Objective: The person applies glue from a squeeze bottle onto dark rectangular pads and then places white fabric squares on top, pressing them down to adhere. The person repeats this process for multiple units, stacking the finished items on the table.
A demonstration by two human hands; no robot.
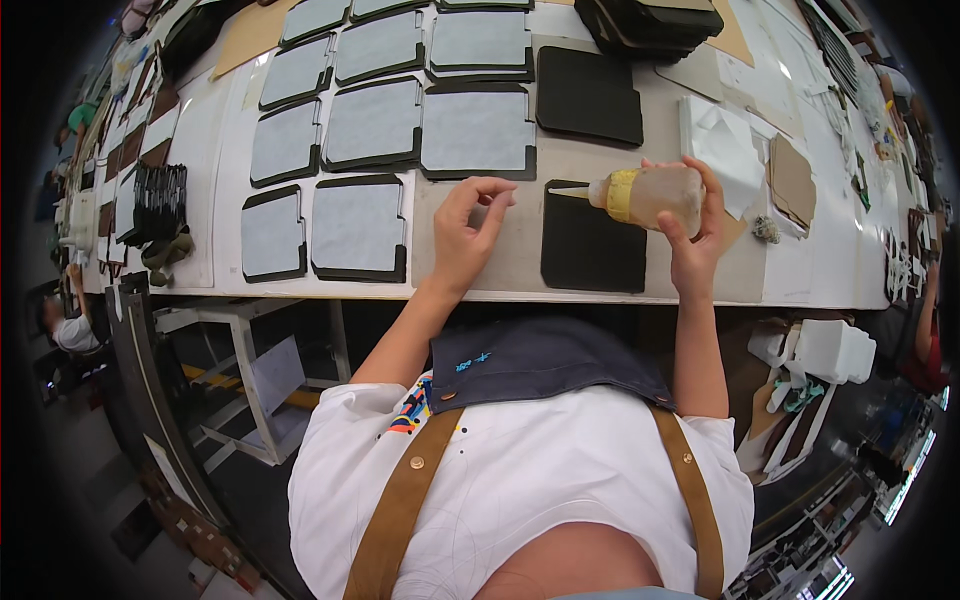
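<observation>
My right hand [698, 235] is wrapped round a translucent squeeze bottle [665, 195] with a yellow band near its neck. The bottle lies tilted on its side, its thin nozzle pointing left over the top edge of a black panel [593, 250]. Left of that panel, my left hand [468, 228] hovers above the board with fingers curled in and thumb close to the index finger; nothing shows between them. A second black panel [588, 95] lies beyond. Rows of black-edged panels with pale grey faces [358, 228] spread to the left and far side.
A stack of black pieces [645, 28] stands at the far side. To the right are white sheets [715, 140], brown card pieces [792, 180] and a small crumpled lump [766, 229]. Dark folded pieces [160, 205] stand at the left. The table's front edge [500, 296] runs before me.
</observation>
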